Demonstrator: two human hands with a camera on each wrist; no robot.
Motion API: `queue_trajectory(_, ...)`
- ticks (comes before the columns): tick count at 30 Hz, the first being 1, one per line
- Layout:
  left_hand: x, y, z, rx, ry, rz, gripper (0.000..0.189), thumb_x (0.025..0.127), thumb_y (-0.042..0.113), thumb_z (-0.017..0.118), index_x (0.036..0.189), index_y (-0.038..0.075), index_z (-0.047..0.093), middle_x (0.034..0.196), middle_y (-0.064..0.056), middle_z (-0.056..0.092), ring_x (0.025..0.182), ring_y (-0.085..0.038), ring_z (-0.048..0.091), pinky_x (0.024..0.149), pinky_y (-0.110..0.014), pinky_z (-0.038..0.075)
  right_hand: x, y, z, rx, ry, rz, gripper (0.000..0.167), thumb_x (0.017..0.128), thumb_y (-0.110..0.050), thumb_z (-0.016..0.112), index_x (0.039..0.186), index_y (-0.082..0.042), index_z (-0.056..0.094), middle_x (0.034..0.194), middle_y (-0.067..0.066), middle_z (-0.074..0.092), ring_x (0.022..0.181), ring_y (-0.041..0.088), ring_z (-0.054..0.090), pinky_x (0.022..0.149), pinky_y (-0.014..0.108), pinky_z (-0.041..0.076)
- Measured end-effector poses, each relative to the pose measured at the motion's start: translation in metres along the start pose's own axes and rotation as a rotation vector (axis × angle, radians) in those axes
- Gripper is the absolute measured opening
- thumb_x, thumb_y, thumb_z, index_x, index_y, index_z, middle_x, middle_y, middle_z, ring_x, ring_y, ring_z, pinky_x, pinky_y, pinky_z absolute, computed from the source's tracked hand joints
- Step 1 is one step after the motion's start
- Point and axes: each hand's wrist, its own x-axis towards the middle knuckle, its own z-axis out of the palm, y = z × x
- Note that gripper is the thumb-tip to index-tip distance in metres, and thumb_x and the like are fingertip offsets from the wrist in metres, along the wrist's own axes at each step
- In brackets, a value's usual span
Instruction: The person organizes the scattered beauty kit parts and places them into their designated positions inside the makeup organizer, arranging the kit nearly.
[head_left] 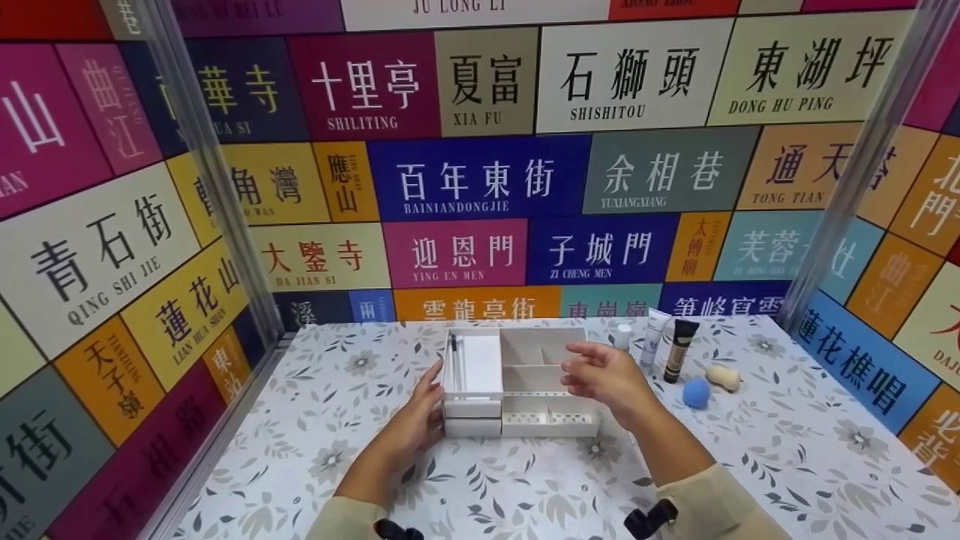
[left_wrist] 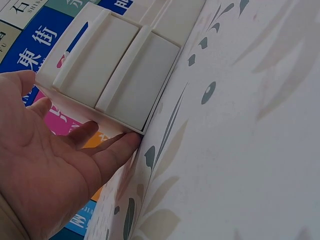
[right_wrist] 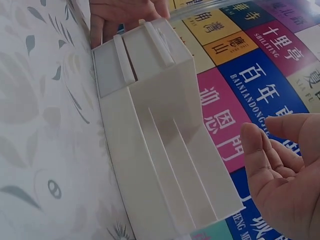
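Note:
A white desktop organizer (head_left: 472, 428) stands on the table, with two small drawers at its left and open compartments at its right. Along its left side lies my left hand (head_left: 415, 411); in the left wrist view the fingertips of this hand (left_wrist: 55, 155) touch the lower side wall, fingers extended and loosely spread. Thin sticks like brushes (head_left: 454, 360) lie in the top left tray. My right hand (head_left: 611, 379) hovers by the organizer's right end, holding nothing. In the right wrist view its fingers (right_wrist: 260, 155) are loosely bent, apart from the organizer.
Right of the organizer stand a small white bottle (head_left: 622, 335), a white tube (head_left: 651, 341) and a black-and-tan tube (head_left: 679, 352). A blue makeup sponge (head_left: 696, 392) and a beige sponge (head_left: 723, 377) lie nearby. Sign-covered walls enclose the floral-patterned table (head_left: 300, 420).

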Motion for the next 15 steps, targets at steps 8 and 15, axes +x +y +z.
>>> queue_trajectory(8, 0.000, -0.001, -0.001, -0.016, -0.034, 0.024, 0.059, 0.115, 0.042, 0.037, 0.170, 0.047, 0.015, 0.182, -0.011, 0.006, 0.164, -0.047, 0.024, 0.133, -0.062, 0.026, -0.008, 0.007, -0.030, -0.014, 0.040, 0.030, 0.056, 0.101, -0.014, 0.074, 0.152, -0.001, 0.055, 0.112, 0.004, 0.073, 0.094, 0.015, 0.077, 0.083, 0.026, 0.066)
queue_trajectory(15, 0.000, 0.000, 0.000, 0.000, -0.016, 0.002, 0.058, 0.114, 0.045, 0.039, 0.168, 0.051, 0.018, 0.182, -0.010, 0.007, 0.164, -0.047, 0.026, 0.133, -0.062, 0.026, -0.010, 0.014, -0.052, -0.019, 0.062, 0.037, 0.057, 0.103, -0.012, 0.071, 0.155, 0.001, 0.051, 0.112, 0.001, 0.075, 0.096, 0.015, 0.078, 0.083, 0.026, 0.065)
